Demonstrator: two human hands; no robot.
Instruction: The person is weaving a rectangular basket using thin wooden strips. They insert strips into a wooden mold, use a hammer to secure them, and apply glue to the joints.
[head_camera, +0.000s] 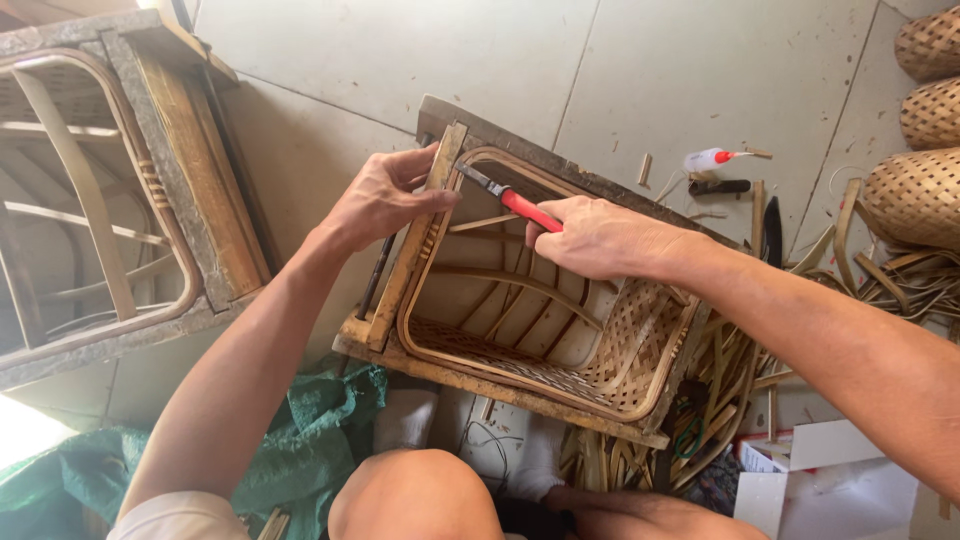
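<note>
A partly woven bamboo basket (630, 350) sits inside a rectangular wooden frame (500, 385) on the floor in front of my knees. My left hand (380, 200) grips a flat wooden slat (415, 240) lying along the frame's left side. My right hand (600, 235) is shut on a red-handled tool (515, 200) whose dark metal tip reaches toward the upper end of the slat, next to my left fingers.
A second, older wooden frame with bent bamboo (110, 200) lies at the left. Woven baskets (920, 190) stand at the far right beside loose bamboo strips (720, 390). A small glue bottle (712, 159), a dark knife (772, 232), green cloth (300, 440) and a white box (830, 480) lie around.
</note>
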